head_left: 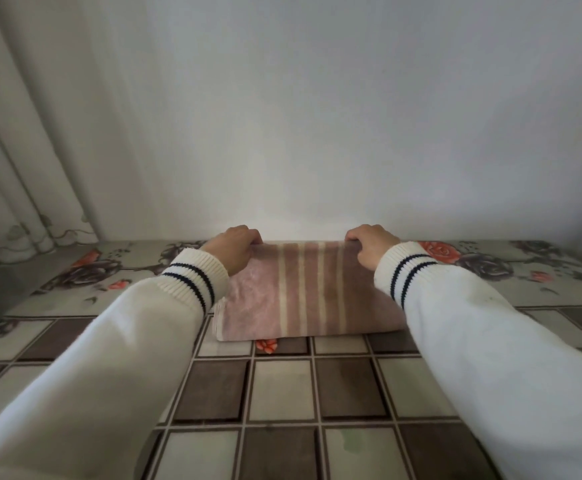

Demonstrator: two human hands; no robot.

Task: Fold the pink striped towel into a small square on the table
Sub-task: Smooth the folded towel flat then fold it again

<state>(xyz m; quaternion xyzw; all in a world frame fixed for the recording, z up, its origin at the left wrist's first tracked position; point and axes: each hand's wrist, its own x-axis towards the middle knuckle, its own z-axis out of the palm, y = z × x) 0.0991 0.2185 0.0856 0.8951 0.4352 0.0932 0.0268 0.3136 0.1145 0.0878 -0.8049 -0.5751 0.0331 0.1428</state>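
Observation:
The pink striped towel (308,294) lies folded in a flat rectangle on the table (282,386), its pale stripes running away from me. Layered edges show along its left side. My left hand (234,247) grips the towel's far left corner with curled fingers. At the far right corner my right hand (372,244) pinches the edge the same way. Both arms are in white sleeves with navy-striped cuffs and cover the towel's side edges.
The table wears a checked brown and cream cloth with a rose-patterned border (455,258). A white wall (300,133) rises directly behind the towel. A pale curtain (19,150) hangs at the left.

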